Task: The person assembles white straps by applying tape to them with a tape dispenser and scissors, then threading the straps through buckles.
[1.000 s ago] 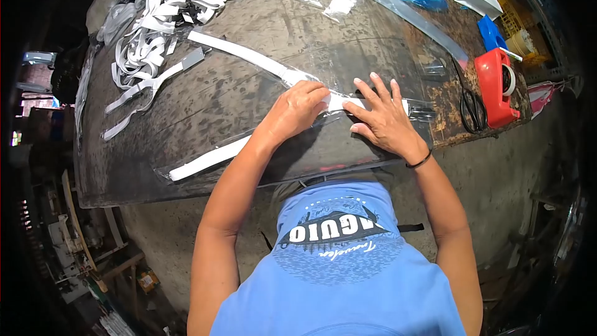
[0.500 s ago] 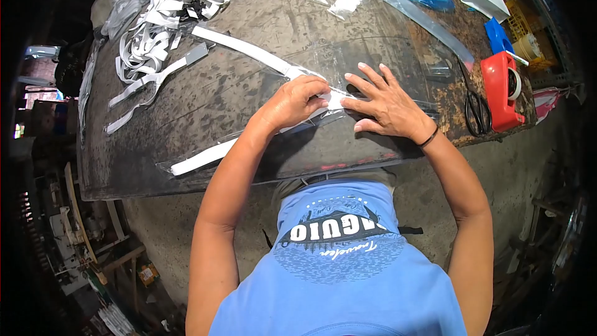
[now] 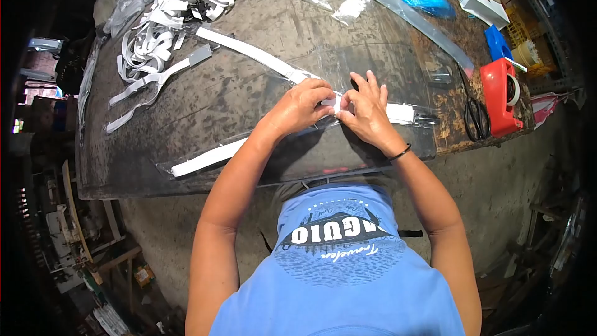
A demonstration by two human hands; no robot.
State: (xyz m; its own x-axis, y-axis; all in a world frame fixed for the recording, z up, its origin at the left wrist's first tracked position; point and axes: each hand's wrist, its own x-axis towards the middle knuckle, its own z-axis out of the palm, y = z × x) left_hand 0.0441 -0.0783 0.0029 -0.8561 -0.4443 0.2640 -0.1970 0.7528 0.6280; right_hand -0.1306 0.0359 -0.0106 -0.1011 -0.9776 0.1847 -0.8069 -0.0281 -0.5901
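Observation:
A white strap [image 3: 208, 157] in a clear plastic sleeve lies slantwise along the near side of the table, its other end showing beyond my right wrist. My left hand [image 3: 303, 107] is closed in a pinch on the strap's middle. Fingertips of my right hand [image 3: 367, 112] pinch the same spot from the right, thumb and index together, with the other fingers raised. Both hands nearly touch there, so the exact grip is partly hidden. A second sleeved white strap [image 3: 252, 53] runs from the upper left down to the left hand's fingers.
Tangled white straps [image 3: 186, 3] fill the far left of the dark table [image 3: 186, 106], near a strap with a grey end [image 3: 200, 55]. On the right are black scissors [image 3: 477, 115], a red tape dispenser [image 3: 495, 96] and a white box [image 3: 480, 0]. Clear plastic [image 3: 429, 28] lies at the back.
My right hand has drawn in from lying spread on the strap to a pinch beside my left hand. The strap's right end now shows. My left hand stays pinched, nearly in place.

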